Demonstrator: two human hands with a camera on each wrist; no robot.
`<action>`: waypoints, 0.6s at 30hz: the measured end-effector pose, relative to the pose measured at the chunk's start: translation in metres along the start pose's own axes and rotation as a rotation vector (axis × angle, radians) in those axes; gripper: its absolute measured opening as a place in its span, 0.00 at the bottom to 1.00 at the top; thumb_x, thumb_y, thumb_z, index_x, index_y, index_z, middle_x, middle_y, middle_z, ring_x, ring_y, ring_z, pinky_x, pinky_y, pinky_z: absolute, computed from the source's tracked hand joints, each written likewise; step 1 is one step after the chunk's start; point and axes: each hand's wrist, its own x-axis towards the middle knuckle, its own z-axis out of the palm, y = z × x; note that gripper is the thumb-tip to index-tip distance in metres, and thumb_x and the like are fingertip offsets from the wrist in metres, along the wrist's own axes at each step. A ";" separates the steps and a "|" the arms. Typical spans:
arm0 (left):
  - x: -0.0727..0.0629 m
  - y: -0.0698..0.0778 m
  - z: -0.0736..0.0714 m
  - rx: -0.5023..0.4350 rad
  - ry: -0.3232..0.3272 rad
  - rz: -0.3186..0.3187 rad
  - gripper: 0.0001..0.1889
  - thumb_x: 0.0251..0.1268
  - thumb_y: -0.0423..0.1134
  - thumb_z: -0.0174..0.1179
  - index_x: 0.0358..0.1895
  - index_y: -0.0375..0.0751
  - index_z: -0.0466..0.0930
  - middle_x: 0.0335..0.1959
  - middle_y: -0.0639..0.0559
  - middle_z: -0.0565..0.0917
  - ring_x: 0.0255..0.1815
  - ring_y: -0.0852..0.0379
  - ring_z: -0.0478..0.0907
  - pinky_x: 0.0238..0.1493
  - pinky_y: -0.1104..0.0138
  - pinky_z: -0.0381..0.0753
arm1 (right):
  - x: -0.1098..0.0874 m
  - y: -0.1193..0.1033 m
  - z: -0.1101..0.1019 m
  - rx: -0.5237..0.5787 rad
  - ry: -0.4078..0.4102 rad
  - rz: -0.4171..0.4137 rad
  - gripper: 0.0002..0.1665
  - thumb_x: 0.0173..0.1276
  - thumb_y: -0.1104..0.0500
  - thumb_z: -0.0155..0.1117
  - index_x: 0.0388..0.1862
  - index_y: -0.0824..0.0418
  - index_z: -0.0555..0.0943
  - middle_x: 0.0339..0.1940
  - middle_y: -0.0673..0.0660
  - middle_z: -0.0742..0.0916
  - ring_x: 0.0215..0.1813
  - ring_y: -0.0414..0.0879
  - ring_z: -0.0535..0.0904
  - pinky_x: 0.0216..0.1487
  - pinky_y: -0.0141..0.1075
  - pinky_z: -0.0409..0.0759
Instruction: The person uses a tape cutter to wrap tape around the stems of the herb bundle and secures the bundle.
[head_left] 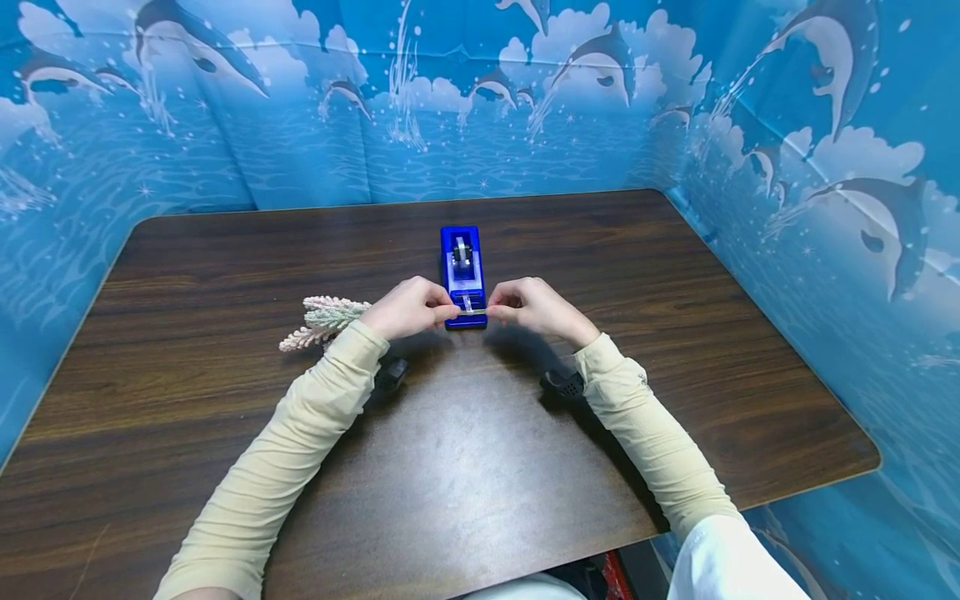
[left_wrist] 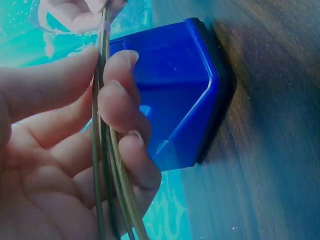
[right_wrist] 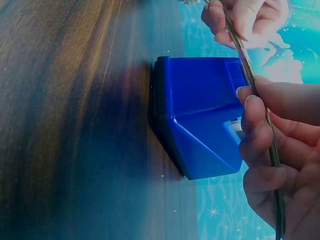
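Observation:
A bundle of thin green artificial flower stems [left_wrist: 114, 167] stretches across the front of a blue tape dispenser [head_left: 462, 287]. My left hand [head_left: 408, 308] pinches the stems between thumb and fingertips, on the dispenser's left. On its right, my right hand [head_left: 536, 305] pinches the same bundle, its stem ends [right_wrist: 274, 155] running down along the palm. Pink and pale green flower heads [head_left: 330, 318] stick out beyond the left hand. Between the hands, a paler band shows on the stems in both wrist views. A tape roll [head_left: 462, 252] sits in the dispenser.
The dispenser stands on a dark wood-grain table [head_left: 465, 433]. Black wrist devices [head_left: 562, 383] hang under both forearms, close over the tabletop. A blue curtain [head_left: 300, 142] with dolphins borders the table at the back and right.

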 end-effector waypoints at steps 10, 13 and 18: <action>0.003 0.000 0.005 0.075 0.101 -0.019 0.08 0.62 0.39 0.64 0.32 0.36 0.83 0.27 0.47 0.85 0.28 0.56 0.77 0.33 0.68 0.72 | 0.000 0.000 0.001 0.010 0.018 -0.005 0.06 0.69 0.59 0.62 0.34 0.61 0.81 0.25 0.54 0.83 0.29 0.41 0.76 0.32 0.32 0.72; 0.003 0.001 0.007 0.107 0.112 -0.024 0.08 0.62 0.39 0.63 0.32 0.37 0.82 0.28 0.47 0.85 0.30 0.54 0.78 0.35 0.66 0.73 | 0.001 0.001 0.002 -0.010 -0.004 0.001 0.11 0.72 0.58 0.58 0.35 0.64 0.82 0.23 0.53 0.82 0.27 0.41 0.74 0.32 0.32 0.71; 0.002 0.004 0.007 0.142 0.131 -0.031 0.08 0.61 0.40 0.64 0.32 0.38 0.83 0.29 0.47 0.86 0.32 0.53 0.80 0.37 0.63 0.74 | 0.002 0.001 0.002 -0.055 -0.001 0.008 0.15 0.74 0.57 0.56 0.34 0.65 0.84 0.22 0.54 0.82 0.27 0.41 0.74 0.32 0.32 0.71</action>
